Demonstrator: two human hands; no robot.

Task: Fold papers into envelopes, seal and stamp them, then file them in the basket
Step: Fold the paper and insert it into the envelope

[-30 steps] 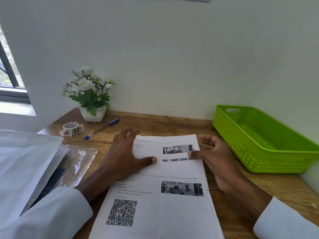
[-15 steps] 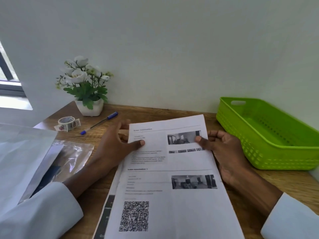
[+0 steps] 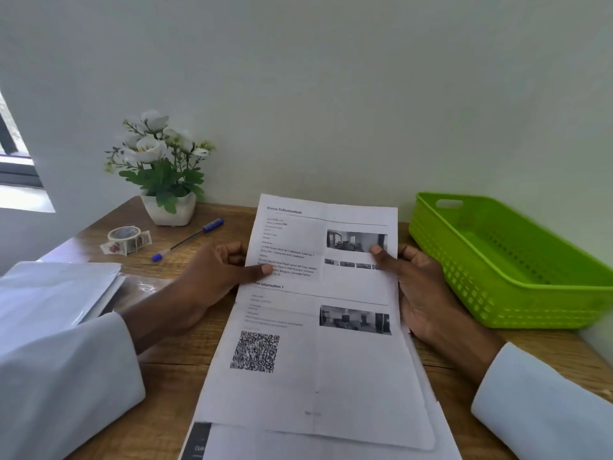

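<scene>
Both hands pinch one sheet (image 3: 318,327): left hand (image 3: 212,280), right hand (image 3: 418,287), far end raised, likely readying the fold.

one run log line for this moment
step: lift sheet | left hand: pinches printed sheet | right hand: pinches it | green basket: no envelopes

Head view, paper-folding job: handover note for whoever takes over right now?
Left hand: pinches the printed sheet's left edge, thumb on top.
Right hand: pinches its right edge, thumb on the print.
The sheet is lifted at its far end, unfolded; more paper lies under it.
Green basket at right shows nothing inside.
Sticker tape roll and blue pen lie at far left, envelopes near left.
Done: top sheet picked up. Left: fold, insert, seal, stamp, file.
</scene>
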